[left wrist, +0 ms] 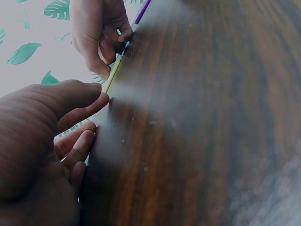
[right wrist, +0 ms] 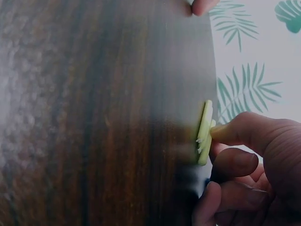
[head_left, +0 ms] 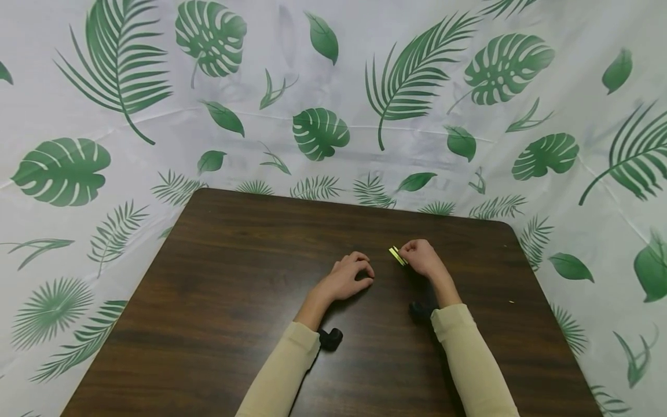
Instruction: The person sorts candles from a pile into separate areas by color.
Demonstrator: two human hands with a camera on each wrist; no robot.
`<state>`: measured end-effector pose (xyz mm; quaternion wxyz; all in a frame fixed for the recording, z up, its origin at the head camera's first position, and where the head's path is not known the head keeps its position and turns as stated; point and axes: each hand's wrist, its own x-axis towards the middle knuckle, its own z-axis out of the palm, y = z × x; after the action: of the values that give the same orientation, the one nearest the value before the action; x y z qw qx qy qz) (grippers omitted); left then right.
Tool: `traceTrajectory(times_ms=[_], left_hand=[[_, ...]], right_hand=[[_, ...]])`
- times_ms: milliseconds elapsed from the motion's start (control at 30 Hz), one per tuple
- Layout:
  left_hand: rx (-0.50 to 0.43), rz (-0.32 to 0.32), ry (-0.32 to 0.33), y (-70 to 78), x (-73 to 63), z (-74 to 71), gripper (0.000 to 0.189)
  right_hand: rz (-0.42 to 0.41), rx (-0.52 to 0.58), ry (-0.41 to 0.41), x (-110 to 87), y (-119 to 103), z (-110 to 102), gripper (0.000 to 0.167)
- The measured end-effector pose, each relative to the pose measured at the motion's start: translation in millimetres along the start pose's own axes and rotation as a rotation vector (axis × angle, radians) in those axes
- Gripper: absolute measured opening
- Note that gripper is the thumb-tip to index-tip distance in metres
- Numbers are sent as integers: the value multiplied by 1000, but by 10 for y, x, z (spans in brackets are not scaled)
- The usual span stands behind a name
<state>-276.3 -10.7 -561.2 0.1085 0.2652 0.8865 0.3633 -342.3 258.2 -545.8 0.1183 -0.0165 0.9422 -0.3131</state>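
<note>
Short yellow-green sticks (head_left: 397, 256) lie side by side on the dark table, right of its middle; in the right wrist view, whitish marks show on the sticks (right wrist: 205, 132). My right hand (head_left: 421, 258) pinches at one of them, thumb tip against its side and the other fingers curled. My left hand (head_left: 346, 277) rests to the left of the sticks, fingers loosely bent, holding nothing. In the left wrist view, its thumb and forefinger overlap the near end of a stick (left wrist: 113, 74). A purple stick (left wrist: 142, 12) shows beyond my right hand there.
The brown wood-grain table (head_left: 219, 278) ends at a white curtain (head_left: 281, 145) with green leaf prints. A tiny pale scrap (head_left: 511, 301) lies on the table to the right. Black wrist mounts (head_left: 330, 340) sit beside both sleeves.
</note>
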Motion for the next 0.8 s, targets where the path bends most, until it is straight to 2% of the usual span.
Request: traceTrajectory(times_ms=[367, 800], left_hand=[[0, 8, 7, 48, 11, -4, 19], [-27, 7, 6, 32, -12, -18, 18]], right_hand=[[2, 6, 21, 16, 23, -5, 32], [23, 33, 36, -37, 1, 24, 39]])
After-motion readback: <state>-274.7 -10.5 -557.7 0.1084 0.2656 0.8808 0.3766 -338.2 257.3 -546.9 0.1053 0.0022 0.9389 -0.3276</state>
